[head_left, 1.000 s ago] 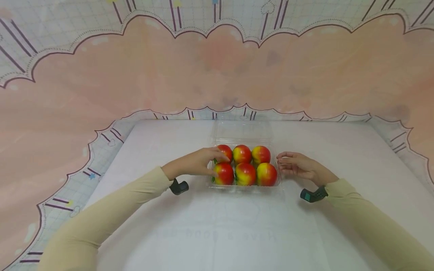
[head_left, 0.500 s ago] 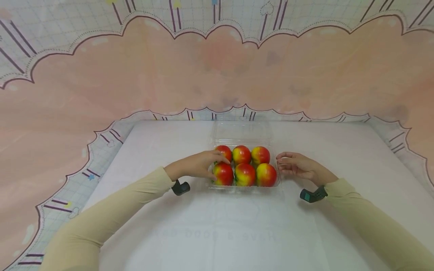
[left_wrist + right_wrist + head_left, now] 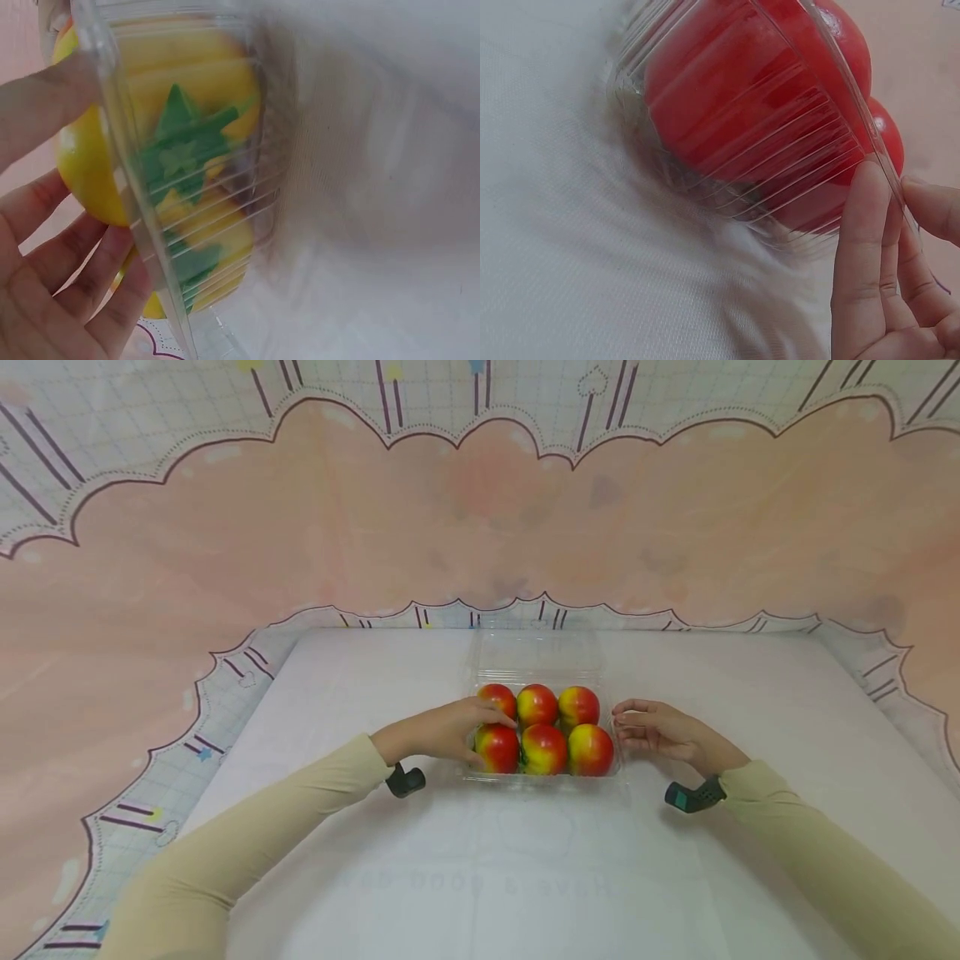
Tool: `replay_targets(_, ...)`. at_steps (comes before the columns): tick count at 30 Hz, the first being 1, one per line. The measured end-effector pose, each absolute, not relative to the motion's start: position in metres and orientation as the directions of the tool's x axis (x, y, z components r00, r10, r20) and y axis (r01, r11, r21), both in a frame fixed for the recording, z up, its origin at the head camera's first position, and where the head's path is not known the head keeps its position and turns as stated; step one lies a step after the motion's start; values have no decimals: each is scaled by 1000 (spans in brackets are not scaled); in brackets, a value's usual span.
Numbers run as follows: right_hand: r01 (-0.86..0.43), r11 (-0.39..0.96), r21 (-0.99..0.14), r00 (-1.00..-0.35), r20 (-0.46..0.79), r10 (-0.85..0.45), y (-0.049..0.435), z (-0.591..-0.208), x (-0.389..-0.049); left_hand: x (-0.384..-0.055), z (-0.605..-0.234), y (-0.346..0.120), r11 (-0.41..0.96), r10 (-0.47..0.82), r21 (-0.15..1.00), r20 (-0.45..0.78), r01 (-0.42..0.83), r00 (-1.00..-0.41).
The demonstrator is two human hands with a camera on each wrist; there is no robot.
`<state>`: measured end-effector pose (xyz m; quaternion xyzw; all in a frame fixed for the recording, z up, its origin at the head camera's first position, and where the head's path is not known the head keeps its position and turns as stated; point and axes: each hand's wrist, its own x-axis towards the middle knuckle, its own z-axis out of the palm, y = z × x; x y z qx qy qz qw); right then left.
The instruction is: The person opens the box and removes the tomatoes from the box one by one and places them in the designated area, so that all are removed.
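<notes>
In the head view a clear plastic clamshell box (image 3: 547, 779) stands on the table with its lid (image 3: 536, 652) raised at the back. Several round red-and-yellow fruits fill it in two rows. My left hand (image 3: 446, 731) reaches over the box's left side and holds the front-left fruit (image 3: 498, 748), thumb in front and fingers behind. Green star-shaped leaves (image 3: 180, 154) show through the box wall in the left wrist view. My right hand (image 3: 660, 731) is at the right side; in the right wrist view it pinches the box rim (image 3: 877, 142) between thumb and fingers.
A white cloth with faint mirrored lettering covers the table (image 3: 420, 885). Behind and beside it hangs a peach-coloured printed curtain (image 3: 480, 527). Dark cameras sit on the left wrist (image 3: 406, 782) and the right wrist (image 3: 694, 795).
My left hand has shifted slightly right and down, its fingers settling closer around the front-left fruit. The right hand and the box have stayed in place.
</notes>
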<state>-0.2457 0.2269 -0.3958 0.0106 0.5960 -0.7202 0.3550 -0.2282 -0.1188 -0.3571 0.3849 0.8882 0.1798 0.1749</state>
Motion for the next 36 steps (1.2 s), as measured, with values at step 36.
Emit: replay_targets(36,525,-27,-851,-760,-454,-466,226,-398,-247,-222,-364,-120,617,735,512,-103,598,-670)
